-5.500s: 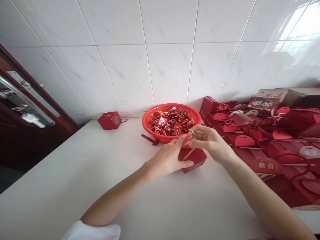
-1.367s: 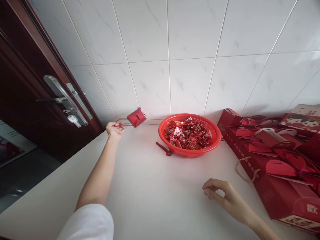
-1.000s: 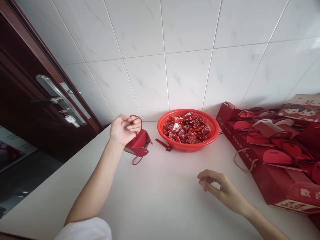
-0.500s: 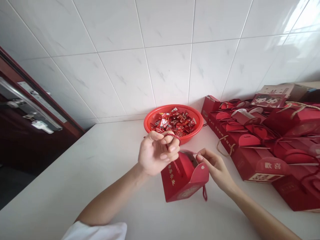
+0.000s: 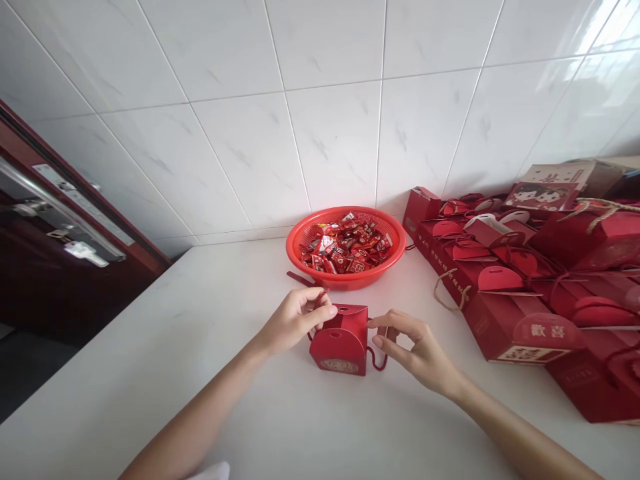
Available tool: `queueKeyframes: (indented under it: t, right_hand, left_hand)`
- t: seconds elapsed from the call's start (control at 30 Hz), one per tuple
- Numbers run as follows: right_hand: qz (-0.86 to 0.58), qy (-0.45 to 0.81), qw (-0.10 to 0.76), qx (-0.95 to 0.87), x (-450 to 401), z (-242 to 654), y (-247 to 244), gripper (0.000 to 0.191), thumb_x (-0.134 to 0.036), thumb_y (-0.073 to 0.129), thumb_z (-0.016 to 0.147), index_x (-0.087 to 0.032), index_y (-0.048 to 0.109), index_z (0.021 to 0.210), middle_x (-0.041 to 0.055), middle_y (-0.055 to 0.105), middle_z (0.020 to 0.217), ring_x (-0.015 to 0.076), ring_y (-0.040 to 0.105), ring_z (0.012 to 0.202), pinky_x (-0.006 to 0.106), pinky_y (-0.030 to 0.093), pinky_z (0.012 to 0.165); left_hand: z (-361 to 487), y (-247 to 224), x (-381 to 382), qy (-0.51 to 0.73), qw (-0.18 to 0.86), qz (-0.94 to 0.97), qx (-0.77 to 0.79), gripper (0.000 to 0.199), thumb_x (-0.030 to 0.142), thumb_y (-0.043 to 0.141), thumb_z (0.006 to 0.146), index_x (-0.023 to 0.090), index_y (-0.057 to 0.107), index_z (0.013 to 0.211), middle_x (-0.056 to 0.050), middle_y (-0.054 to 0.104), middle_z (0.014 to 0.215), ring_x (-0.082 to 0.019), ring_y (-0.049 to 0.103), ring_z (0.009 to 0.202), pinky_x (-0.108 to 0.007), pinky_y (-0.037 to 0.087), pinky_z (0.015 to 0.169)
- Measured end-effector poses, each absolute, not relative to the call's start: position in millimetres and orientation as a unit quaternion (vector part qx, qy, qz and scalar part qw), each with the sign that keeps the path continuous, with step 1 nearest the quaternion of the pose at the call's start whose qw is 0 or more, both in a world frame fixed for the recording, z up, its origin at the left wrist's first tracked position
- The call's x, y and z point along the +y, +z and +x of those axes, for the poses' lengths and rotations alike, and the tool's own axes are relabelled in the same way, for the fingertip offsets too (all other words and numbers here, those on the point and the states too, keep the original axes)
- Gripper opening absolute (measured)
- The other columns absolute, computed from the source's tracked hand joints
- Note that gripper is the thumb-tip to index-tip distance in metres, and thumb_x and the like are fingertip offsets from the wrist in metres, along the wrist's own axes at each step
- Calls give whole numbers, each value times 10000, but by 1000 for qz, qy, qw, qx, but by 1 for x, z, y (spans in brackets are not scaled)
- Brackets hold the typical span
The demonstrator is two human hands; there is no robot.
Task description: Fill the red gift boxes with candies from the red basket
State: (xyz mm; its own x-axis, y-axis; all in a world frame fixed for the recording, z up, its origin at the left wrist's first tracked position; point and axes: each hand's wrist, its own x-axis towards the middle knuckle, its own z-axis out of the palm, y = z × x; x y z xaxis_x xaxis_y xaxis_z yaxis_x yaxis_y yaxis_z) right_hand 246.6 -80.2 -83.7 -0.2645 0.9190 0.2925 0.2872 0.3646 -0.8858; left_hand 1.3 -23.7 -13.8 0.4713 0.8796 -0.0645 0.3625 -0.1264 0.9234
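Observation:
A small red gift box (image 5: 345, 350) stands upright on the white countertop, its rounded, slotted end flaps folded up over the top. At its left side my left hand (image 5: 297, 317) is closed, with a twisted red cord (image 5: 323, 296) pinched in its fingers. My right hand (image 5: 417, 350) is at the box's right side, thumb and index finger a little apart, the index tip against the box edge. Below those fingers a loop of dark red cord (image 5: 379, 361) hangs from the box's right side.
A red plastic basket (image 5: 297, 250) full of wrapped candies (image 5: 350, 243) stands behind the box, a flat dark red strip (image 5: 300, 279) by its front. At right, several red gift boxes (image 5: 530, 333) are packed close together. A tiled wall (image 5: 335, 147) closes the back; a door (image 5: 30, 260) is at left.
The box has been set upright and turned, and its end flaps now stand folded together. My left hand has lowered beside it, still with the cord; my right hand has let go of the flap.

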Motion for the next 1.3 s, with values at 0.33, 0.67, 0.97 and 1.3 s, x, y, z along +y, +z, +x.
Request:
queueKeyframes:
  t: [0.33,0.67,0.97,1.3]
  right_hand:
    - [-338,293,260,-856,-63,231,-39,332,-275,417,1029,-208,683,1216,21,690,792,107,568,549,244,442,601]
    - [-383,240,225,-863,-58,228,-33,175,-394,557,991,-225,517,976,-17,650,683,143,551,532,245,324,533]
    - [-437,285,274,-808,-62,235,-44,187,-327,523,959,-229,478,806,-16,635,729,122,555,590,243,438,589]
    - [-478,310,378,-729,-62,237,-58,392,-472,452,997,-210,595,742,-6,583,600,136,584,564,240,486,546]
  left_hand:
    - [-6,11,-25,199,160,841,477,169,391,646,856,229,675,898,-50,685,1012,-230,641,872,-325,494,772]
    - [6,14,-32,138,182,903,365,241,261,593,903,216,734,713,-54,611,1308,-255,629,1129,-356,501,958]
    - [20,10,-23,45,213,902,372,151,246,657,847,261,769,946,-98,541,1330,-322,546,1270,-361,516,889]
    - [26,2,-30,82,111,859,492,204,431,700,825,260,729,933,-65,607,985,-209,616,763,-305,441,632]
